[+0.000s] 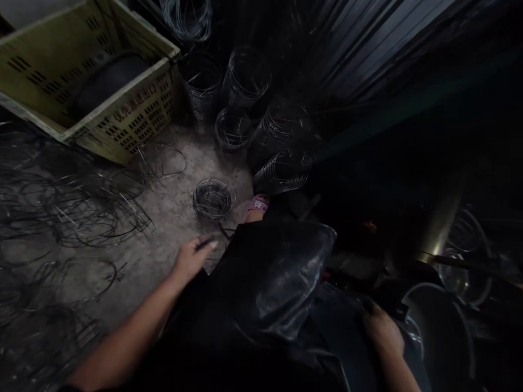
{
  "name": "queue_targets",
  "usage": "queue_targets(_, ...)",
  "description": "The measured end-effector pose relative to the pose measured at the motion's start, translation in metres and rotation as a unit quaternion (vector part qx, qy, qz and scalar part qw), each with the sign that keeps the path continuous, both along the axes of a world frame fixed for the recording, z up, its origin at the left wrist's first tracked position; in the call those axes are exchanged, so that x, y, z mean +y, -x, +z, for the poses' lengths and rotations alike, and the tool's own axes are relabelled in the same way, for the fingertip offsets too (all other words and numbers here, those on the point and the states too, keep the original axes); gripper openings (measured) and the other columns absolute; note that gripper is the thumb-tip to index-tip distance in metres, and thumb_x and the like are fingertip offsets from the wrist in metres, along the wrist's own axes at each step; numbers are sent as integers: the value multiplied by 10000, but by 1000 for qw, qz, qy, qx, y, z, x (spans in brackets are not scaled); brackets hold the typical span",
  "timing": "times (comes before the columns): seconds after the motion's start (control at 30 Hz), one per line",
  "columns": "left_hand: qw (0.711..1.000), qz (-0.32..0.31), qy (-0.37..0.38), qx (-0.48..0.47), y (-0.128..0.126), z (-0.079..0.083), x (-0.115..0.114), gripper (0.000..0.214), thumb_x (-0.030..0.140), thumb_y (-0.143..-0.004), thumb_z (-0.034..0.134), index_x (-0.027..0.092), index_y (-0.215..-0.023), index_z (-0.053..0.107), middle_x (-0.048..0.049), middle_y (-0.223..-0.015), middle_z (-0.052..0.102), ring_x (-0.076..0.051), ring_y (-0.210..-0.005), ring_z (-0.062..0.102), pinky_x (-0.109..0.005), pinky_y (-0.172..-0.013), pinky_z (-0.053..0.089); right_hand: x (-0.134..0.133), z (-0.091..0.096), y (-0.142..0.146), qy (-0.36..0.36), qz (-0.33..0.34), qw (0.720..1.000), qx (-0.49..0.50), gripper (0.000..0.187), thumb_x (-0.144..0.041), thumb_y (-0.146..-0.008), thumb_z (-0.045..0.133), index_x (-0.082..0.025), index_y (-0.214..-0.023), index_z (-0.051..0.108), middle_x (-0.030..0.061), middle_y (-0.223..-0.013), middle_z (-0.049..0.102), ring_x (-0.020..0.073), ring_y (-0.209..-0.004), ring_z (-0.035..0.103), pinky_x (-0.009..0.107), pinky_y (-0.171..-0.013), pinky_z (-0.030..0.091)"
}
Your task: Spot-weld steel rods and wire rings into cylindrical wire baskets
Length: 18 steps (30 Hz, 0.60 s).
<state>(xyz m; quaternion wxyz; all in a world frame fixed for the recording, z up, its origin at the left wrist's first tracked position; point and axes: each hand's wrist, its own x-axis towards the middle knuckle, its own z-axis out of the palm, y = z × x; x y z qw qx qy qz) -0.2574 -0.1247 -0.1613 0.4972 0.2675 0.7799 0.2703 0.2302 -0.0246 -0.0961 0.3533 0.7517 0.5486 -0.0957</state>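
My left hand [193, 257] is closed above the floor, left of my lap. A dark, thin shape shows between its thumb and fingers, too unclear to name. Just beyond it a small round bundle of wire rings [213, 199] sits on the concrete. Across my knees lies a shiny black apron-like sheet [281, 288]. On its right side my right hand [384, 329] is curled, its fingertips lost in shadow. What it holds, if anything, is hidden. Close to that hand stands a round metal basin [441, 326].
A yellow plastic crate [134, 117] with a dark object inside stands upper left. Tangled wire [90, 209] covers the left floor. Several stacks of wire rings [245, 76] stand ahead, near a foot in a pink sandal [259, 204]. The right side is very dark.
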Motion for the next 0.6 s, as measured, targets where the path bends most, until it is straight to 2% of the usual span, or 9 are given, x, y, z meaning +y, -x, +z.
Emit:
queue_targets(0.07, 997, 15, 74, 31, 31, -57, -5, 370, 232, -897, 507, 112, -1242, 564, -127, -1217, 639, -215, -1155, 579, -360, -1018, 442, 6, -9, 6, 35, -7, 999, -13, 479, -182, -858, 337, -90, -1265, 573, 176, -1158, 663, 301, -1055, 642, 357, -827, 516)
queue_targets(0.13, 988, 4, 147, 45, 49, -105, -18, 354, 214, -892, 534, 98, -1226, 562, -140, -1215, 627, -231, -1150, 575, -415, -1011, 443, 10, -17, 12, 63, -17, 998, -19, 475, -215, -890, 324, -99, -1294, 545, 167, -1181, 653, 294, -1086, 626, 346, -848, 507)
queue_targets(0.23, 971, -35, 235, 40, 52, -155, -44, 316, 310, -882, 583, 140, -1149, 594, -103, -1188, 619, -229, -1097, 589, -472, -961, 468, 13, -26, 16, 87, -20, 996, -28, 472, -263, -918, 317, -104, -1311, 525, 168, -1204, 640, 302, -1092, 621, 356, -853, 506)
queue_targets(0.33, 952, -74, 297, 25, 41, -186, -67, 313, 346, -874, 593, 149, -1116, 603, -96, -1186, 608, -229, -1091, 582, -469, -944, 474, 15, -30, 13, 101, -5, 994, -37, 453, -243, -912, 324, -115, -1280, 554, 156, -1179, 655, 290, -1065, 637, 339, -838, 512)
queue_targets(0.43, 938, -104, 331, 7, 28, -208, -80, 323, 351, -871, 597, 153, -1126, 598, -93, -1190, 604, -231, -1094, 580, -457, -935, 479, 17, -34, 11, 114, 4, 992, -47, 441, -218, -891, 347, -122, -1256, 575, 150, -1140, 675, 286, -1025, 654, 331, -801, 522)
queue_targets(0.53, 932, -124, 339, -8, 21, -226, -81, 349, 363, -872, 593, 155, -1152, 587, -95, -1207, 595, -237, -1103, 575, -460, -936, 476, 20, -36, 15, 127, 2, 990, -61, 445, -220, -888, 353, -119, -1264, 569, 166, -1127, 676, 298, -992, 663, 344, -759, 529)
queue_targets(0.6, 932, -132, 337, -12, 19, -235, -73, 367, 363, -875, 587, 155, -1177, 572, -100, -1229, 580, -242, -1113, 566, -472, -941, 472, 23, -38, 21, 135, 1, 988, -68, 440, -218, -890, 348, -129, -1255, 577, 164, -1108, 682, 293, -974, 668, 341, -745, 529)
